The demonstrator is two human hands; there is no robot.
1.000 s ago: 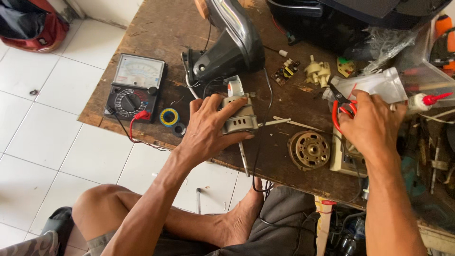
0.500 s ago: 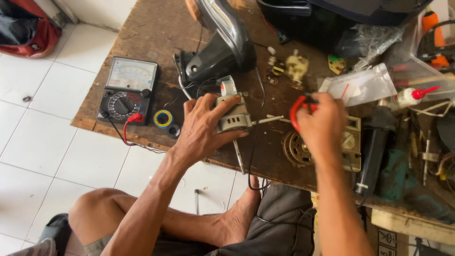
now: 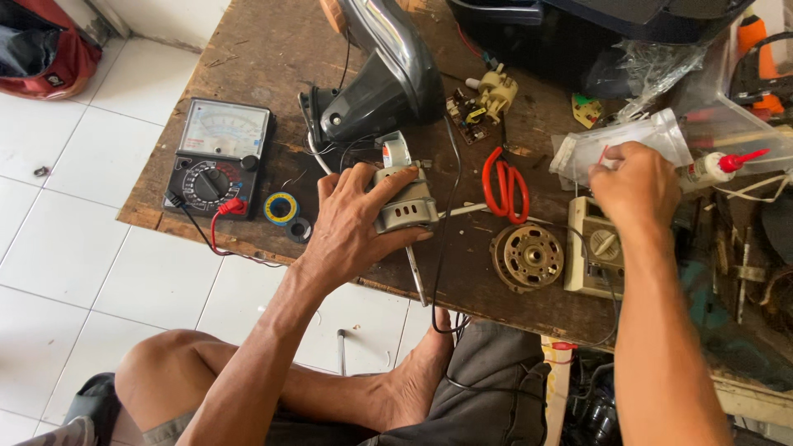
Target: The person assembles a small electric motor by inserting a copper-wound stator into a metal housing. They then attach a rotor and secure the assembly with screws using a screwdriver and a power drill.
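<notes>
Motor [image 3: 403, 202] lies under the left hand [image 3: 355, 223] near the middle of the wooden desk [image 3: 248, 74].

Grey and metal, the motor has its long axis running from the desk's near edge toward the far side, its thin shaft [image 3: 415, 277] pointing back at the person and its taped end facing the black fan base [image 3: 376, 95]. The left hand is spread, fingers curled over the housing and gripping it. The right hand [image 3: 632, 182] is closed loosely on a clear plastic bag [image 3: 628, 140], well apart from the motor. Between them lie red-handled scissors [image 3: 504, 186], a round brass-coloured rotor plate [image 3: 527, 258] and a beige switch box [image 3: 591, 248]. To the left sit an analogue multimeter [image 3: 219, 153] and a yellow tape roll [image 3: 281, 208].
</notes>
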